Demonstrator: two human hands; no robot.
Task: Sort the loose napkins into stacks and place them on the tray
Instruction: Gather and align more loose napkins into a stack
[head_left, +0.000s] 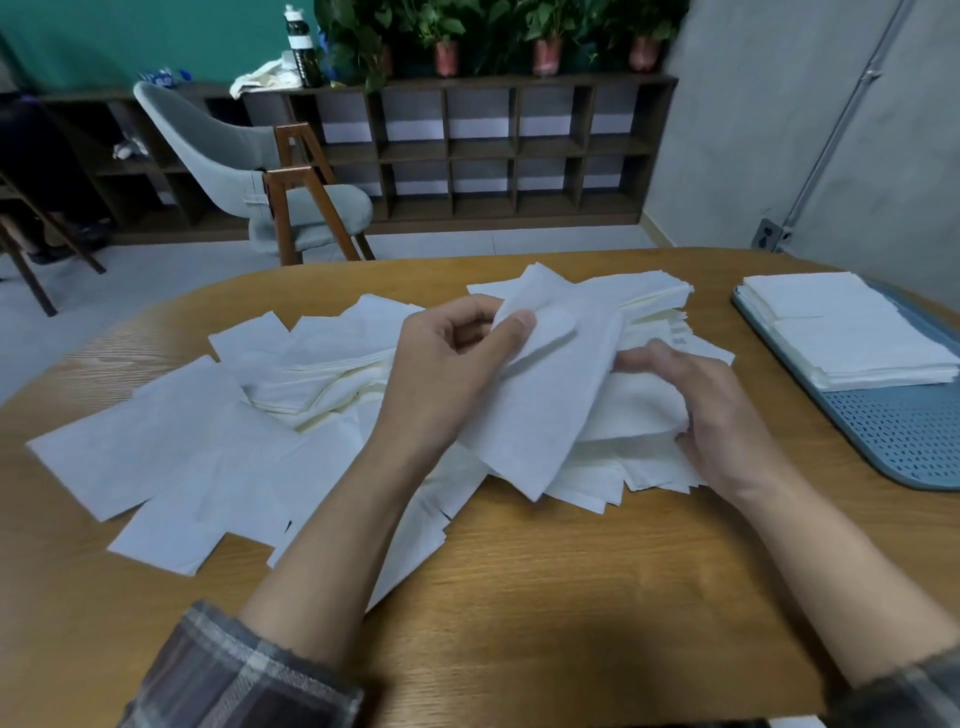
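Several loose white napkins (171, 457) lie scattered and overlapping across the middle of the wooden table (545, 582). My left hand (447, 374) pinches one white napkin (540, 415) by its upper edge, thumb on top, lifting it above the pile. My right hand (696, 415) lies just to the right with its fingers curled round the edge of a bunch of napkins (639, 410) in the pile. A blue perforated tray (904, 436) sits at the table's right edge and carries two neat stacks of napkins (841, 332).
A grey chair (249, 171) with wooden legs stands beyond the table's far edge. Behind it runs a low dark shelf unit (493, 150) with potted plants and a bottle on top. A grey wall closes off the right side.
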